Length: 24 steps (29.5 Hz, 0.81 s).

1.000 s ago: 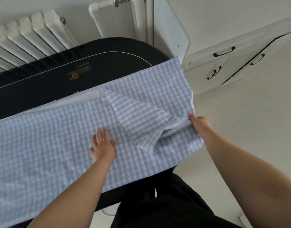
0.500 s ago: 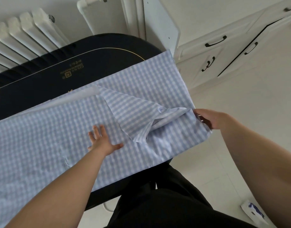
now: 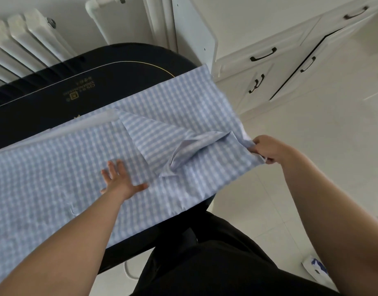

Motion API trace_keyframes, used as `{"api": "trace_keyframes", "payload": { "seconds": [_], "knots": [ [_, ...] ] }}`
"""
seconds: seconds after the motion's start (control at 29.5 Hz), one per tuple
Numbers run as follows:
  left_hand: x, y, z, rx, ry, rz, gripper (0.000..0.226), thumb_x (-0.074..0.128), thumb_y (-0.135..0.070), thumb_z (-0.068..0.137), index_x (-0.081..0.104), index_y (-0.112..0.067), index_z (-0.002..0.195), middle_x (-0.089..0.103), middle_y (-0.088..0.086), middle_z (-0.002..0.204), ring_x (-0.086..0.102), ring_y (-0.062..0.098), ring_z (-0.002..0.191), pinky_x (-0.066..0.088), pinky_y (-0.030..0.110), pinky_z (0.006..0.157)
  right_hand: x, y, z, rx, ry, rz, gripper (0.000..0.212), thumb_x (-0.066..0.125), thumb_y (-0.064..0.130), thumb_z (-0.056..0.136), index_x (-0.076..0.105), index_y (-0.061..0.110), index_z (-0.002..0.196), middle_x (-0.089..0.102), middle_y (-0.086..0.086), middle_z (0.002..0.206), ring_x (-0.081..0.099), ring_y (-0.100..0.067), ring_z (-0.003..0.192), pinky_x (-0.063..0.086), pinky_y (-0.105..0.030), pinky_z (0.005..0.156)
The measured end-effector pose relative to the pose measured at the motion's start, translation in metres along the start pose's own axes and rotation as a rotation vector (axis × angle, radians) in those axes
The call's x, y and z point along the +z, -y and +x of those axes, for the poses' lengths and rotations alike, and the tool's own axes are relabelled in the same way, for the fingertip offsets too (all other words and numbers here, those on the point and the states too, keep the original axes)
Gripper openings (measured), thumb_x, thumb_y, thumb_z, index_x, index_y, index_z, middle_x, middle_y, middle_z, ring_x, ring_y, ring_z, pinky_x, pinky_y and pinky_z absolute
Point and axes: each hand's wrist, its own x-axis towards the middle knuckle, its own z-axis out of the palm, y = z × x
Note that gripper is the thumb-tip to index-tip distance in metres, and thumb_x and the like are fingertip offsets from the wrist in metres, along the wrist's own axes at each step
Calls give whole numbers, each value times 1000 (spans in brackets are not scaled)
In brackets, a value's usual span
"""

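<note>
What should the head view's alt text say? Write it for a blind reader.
A person's left hand presses flat on a blue-and-white checked cloth spread over a dark table, while the right hand grips the cloth's right edge. A flap of cloth lies folded over between the hands; a white radiator and white cabinets stand behind.

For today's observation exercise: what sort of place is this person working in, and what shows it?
Probably a room in a home: a white radiator on the wall, white cabinets with dark handles, and a checked cloth spread over a dark table.
</note>
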Motion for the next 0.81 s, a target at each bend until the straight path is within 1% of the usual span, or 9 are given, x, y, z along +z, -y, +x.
{"api": "trace_keyframes", "payload": {
  "seconds": [0.1,0.2,0.31,0.37,0.44,0.54,0.71,0.75,0.81],
  "knots": [
    [0,-2,-1,-3,-16,-38,138,71,-68,63,-30,-20,144,-38,4,151,-27,35,140,7,60,115,24,-27,5,152,-198,245,3,60,10,86,59,9,89,44,-9,55,34,-18,41,28,-19,40],
    [3,0,-5,3,-30,-68,136,72,-66,64,-28,-22,145,-37,2,152,-26,34,141,11,60,114,44,-40,1,176,-278,448,41,51,1,83,48,20,119,51,-8,68,45,-19,50,37,-20,40],
    [9,0,-11,6,-74,-103,128,71,-63,69,-24,-26,146,-33,-1,153,-22,31,143,18,63,111,55,-42,-5,-103,-354,158,35,52,12,87,52,18,121,58,-9,100,57,-26,85,46,-31,71],
    [17,-4,-21,31,-159,-80,110,65,-58,78,-15,-30,149,-26,-2,156,-13,30,145,29,61,107,65,-43,-12,-184,-288,-122,24,46,23,92,60,17,110,53,-14,116,48,-34,109,41,-38,92],
    [31,-9,-32,116,-275,-26,86,57,-47,89,0,-29,151,-15,-2,158,3,30,144,40,56,100,72,-41,-19,-168,-186,-306,28,44,41,93,56,16,98,50,-11,111,40,-33,113,38,-42,91],
    [52,-18,-51,214,-312,-10,73,52,-43,93,9,-27,150,1,1,158,19,29,138,42,53,97,69,-33,-24,-87,-187,-200,53,47,61,85,52,12,104,54,-9,108,47,-31,111,40,-39,85],
    [81,-17,-69,170,-193,30,94,51,-59,87,-8,-24,151,-15,-2,159,-3,29,146,21,61,109,62,-12,-25,15,-154,-136,76,25,65,91,58,3,118,59,-20,123,54,-36,113,39,-39,97],
    [84,-16,-69,165,-161,38,97,50,-62,86,-12,-24,150,-21,-3,158,-9,29,146,20,63,109,60,-8,-29,-17,-145,-173,73,23,64,92,61,5,112,61,-17,117,53,-35,113,36,-39,99],
    [84,-14,-67,173,-118,35,103,51,-65,83,-17,-25,149,-28,-4,156,-15,31,145,21,65,107,52,1,-35,-176,-161,-274,54,30,60,93,56,17,74,58,-6,84,53,-28,97,36,-38,95]
  ]
}}
